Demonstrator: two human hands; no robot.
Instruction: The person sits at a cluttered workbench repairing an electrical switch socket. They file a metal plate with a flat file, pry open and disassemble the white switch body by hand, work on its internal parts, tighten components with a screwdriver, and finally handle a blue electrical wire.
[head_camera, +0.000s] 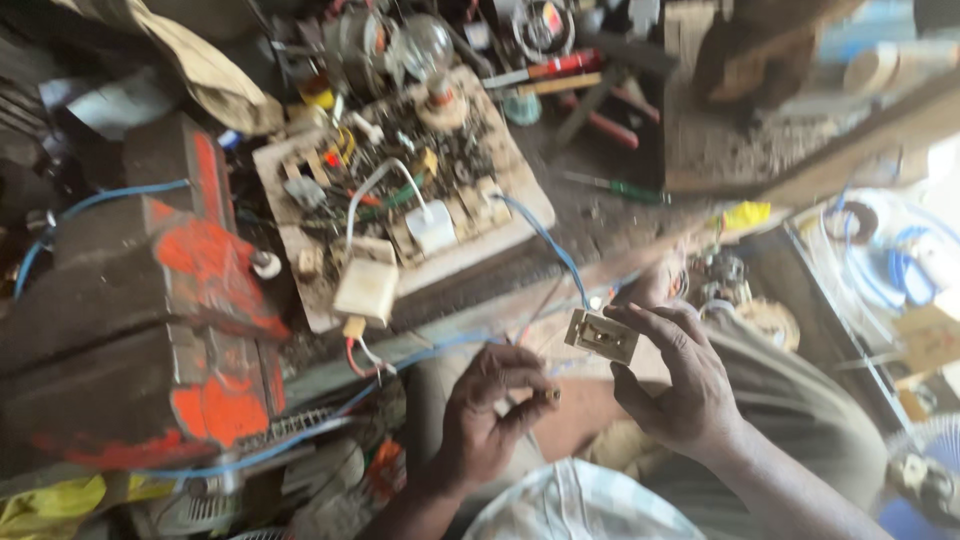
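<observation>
Orange paint, chipped and grimy, covers the vise (150, 330) way over left of the wooden board (400, 190), which we'll use as our anchor. The board's loaded with sockets, a white plug (432, 226), a bulb (425, 45) at its far end and a beige box (367, 288) at its near edge. A blue wire (545, 240) runs off the board's right side down toward us. Below the board, our left hand (490, 425) has thumb and forefinger pressed together on a small brass-looking tip (553, 396), too blurry to say more. Right of that, below the board's right corner, our right hand (680, 385) pinches a small beige switch (602, 336) by its fingertips, where the blue wire ends. A green screwdriver (615, 187) lies right of the board.
</observation>
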